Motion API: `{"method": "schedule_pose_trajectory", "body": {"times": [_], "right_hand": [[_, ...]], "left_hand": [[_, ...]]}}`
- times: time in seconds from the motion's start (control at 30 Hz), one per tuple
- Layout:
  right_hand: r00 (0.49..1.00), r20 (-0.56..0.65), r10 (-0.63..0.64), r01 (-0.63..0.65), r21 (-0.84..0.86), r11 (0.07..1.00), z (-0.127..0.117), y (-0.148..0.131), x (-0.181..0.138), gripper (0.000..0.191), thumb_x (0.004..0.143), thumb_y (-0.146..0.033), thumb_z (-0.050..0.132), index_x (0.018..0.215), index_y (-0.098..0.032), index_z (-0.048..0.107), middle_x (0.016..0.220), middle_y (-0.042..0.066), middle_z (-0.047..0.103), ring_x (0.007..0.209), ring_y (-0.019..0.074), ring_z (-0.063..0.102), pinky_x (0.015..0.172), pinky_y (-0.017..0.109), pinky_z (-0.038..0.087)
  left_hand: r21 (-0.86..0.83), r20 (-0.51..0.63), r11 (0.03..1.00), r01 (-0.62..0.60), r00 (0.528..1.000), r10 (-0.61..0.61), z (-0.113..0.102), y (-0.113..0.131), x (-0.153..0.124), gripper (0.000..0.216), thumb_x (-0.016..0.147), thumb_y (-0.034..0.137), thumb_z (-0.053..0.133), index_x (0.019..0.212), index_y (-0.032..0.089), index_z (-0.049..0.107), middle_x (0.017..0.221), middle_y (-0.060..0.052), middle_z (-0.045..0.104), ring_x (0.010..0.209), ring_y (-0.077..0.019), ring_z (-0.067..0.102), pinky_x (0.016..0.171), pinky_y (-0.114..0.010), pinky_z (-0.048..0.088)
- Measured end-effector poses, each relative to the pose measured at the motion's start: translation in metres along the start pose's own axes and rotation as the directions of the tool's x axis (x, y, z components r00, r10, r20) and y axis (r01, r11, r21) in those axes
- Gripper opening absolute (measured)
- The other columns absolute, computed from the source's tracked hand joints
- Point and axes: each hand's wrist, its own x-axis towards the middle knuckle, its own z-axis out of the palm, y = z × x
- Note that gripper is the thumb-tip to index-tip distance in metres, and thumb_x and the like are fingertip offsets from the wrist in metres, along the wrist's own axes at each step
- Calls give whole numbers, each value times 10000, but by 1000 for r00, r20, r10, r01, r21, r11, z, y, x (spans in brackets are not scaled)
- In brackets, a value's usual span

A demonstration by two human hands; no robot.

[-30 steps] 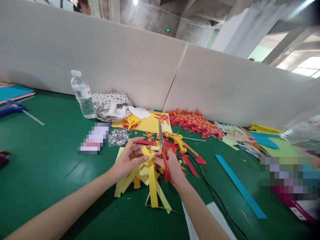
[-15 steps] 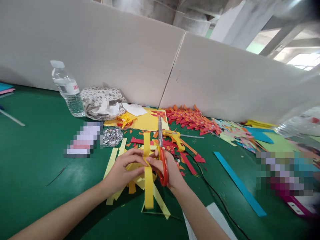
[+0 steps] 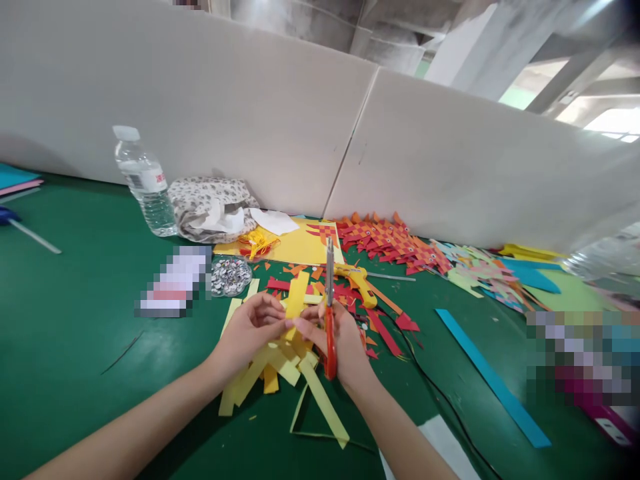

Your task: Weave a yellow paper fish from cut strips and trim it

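I saw fingers of left hand (image 3: 245, 333) and right hand (image 3: 349, 347) pinching yellow strip (image 3: 299, 292) over paler strips (image 3: 323, 403); long below fingers earlier, now mostly above. Right hand kept scissors (image 3: 330, 315). Strip's lower end indistinct.

You are in what looks like a craft workshop: your green tabletop (image 3: 75, 320) holds a yellow plastic glue gun (image 3: 361, 285) and piled red-and-orange checked paper cutouts (image 3: 395, 243), before a pale grey partition (image 3: 250, 107) under a rough grey ceiling (image 3: 315, 27).
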Motion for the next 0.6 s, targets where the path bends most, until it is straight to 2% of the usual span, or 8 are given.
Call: {"method": "schedule_pose_trajectory", "body": {"times": [0.17,0.33,0.43,0.6], "right_hand": [[991,-104,-86,87,8,996,-3,8,2,403,536,-293,787,702,-219,427,661,-53,544,597,122,544,617,281,472],[983,-165,-79,92,73,993,-2,-2,-1,425,511,-326,796,739,-222,453,650,-57,515,584,127,542,606,290,473],[985,-160,-65,78,76,994,0,-5,-1,450,475,-292,810,712,-221,434,648,-63,498,577,117,529,609,286,471],[994,-103,-28,36,82,996,3,-2,0,470,442,-237,817,693,-221,419,637,-70,493,559,102,505,571,264,448]], "left_hand": [[34,105,999,30,994,-33,4,-1,-5,308,611,196,747,785,182,493,689,29,604,633,-101,590,623,-239,469],[43,149,999,32,988,-38,6,1,-9,332,582,150,746,795,186,494,696,37,588,644,-106,585,629,-250,475],[48,155,999,-8,988,1,7,3,-9,334,579,147,748,794,184,496,747,25,588,700,-114,587,675,-263,482],[41,200,999,8,980,-16,6,-2,-7,304,643,179,716,830,192,477,749,18,599,690,-121,594,674,-283,482]]}}
